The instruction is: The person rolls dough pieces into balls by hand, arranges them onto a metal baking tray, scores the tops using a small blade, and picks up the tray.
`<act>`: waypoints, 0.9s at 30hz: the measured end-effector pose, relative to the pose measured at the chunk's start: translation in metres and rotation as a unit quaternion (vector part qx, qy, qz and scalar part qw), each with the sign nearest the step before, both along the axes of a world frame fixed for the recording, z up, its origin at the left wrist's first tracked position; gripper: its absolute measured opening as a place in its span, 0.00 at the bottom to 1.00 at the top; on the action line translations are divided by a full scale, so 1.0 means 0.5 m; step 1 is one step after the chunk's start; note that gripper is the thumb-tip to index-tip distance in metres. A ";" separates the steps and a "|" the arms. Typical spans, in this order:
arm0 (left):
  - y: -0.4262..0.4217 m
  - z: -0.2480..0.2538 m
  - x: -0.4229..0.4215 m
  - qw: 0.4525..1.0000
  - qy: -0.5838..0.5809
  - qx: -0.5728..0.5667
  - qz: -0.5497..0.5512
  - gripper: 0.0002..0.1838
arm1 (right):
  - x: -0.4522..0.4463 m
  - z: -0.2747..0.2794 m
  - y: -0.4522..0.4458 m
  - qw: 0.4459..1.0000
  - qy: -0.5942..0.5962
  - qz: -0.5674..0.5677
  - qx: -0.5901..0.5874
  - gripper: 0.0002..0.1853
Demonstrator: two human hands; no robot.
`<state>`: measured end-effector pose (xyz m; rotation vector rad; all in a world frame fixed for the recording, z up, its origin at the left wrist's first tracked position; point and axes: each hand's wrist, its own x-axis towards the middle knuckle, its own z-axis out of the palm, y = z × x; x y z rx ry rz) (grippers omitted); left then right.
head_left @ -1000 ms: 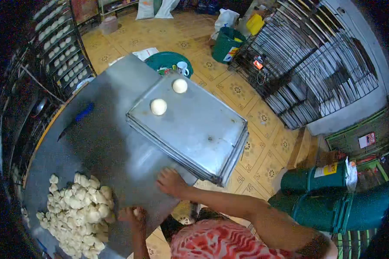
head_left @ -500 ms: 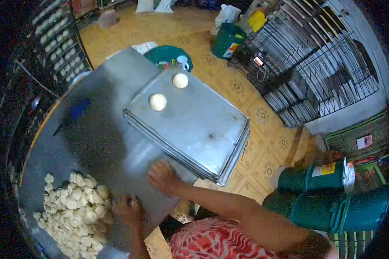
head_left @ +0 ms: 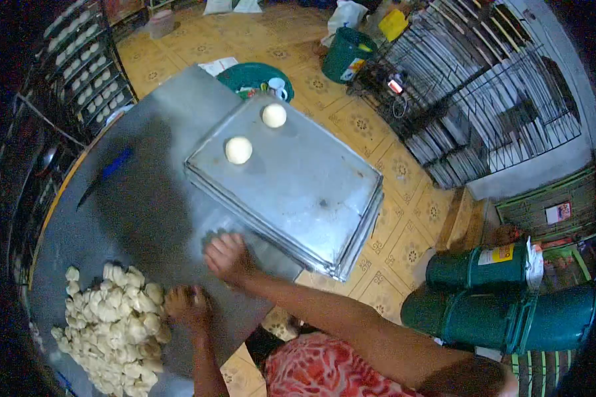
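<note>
A heap of cut dough pieces (head_left: 116,324) lies on the near left of the metal table (head_left: 179,86). Right beside its edge is my left hand (head_left: 189,308), fingers curled down at the tabletop; anything under them is hidden. My right hand (head_left: 228,258) is cupped palm down on the table, farther forward, near the corner of the stacked trays. Its fingers are closed, and whatever they cover cannot be seen. Two smooth round dough balls (head_left: 238,151) rest apart on the top baking tray (head_left: 291,192), toward its far left end.
A knife with a blue handle (head_left: 117,163) lies on the table's left. Beyond the trays a green basin (head_left: 245,74) holds small items. Green bins (head_left: 483,317) stand at right, a rack of filled trays (head_left: 86,66) at left, and a tray rack (head_left: 470,99) at far right.
My right hand has moved left, and my left hand has shifted slightly up, closer to the dough heap. The two balls stay on the tray. The view has tilted slightly.
</note>
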<state>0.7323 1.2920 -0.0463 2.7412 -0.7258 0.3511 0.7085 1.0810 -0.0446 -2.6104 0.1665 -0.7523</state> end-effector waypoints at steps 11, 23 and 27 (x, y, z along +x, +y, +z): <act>0.125 -0.147 -0.045 0.993 -0.111 -0.024 -0.030 0.17 | -0.065 0.014 -0.017 0.996 0.002 0.084 -0.019 0.09; 0.093 -0.032 -0.066 0.997 -0.064 -0.039 -0.001 0.12 | -0.099 0.020 -0.036 0.997 0.026 0.054 0.041 0.09; 0.002 0.006 0.001 0.995 0.005 -0.097 0.011 0.10 | 0.005 0.028 0.011 0.999 -0.025 0.001 0.044 0.10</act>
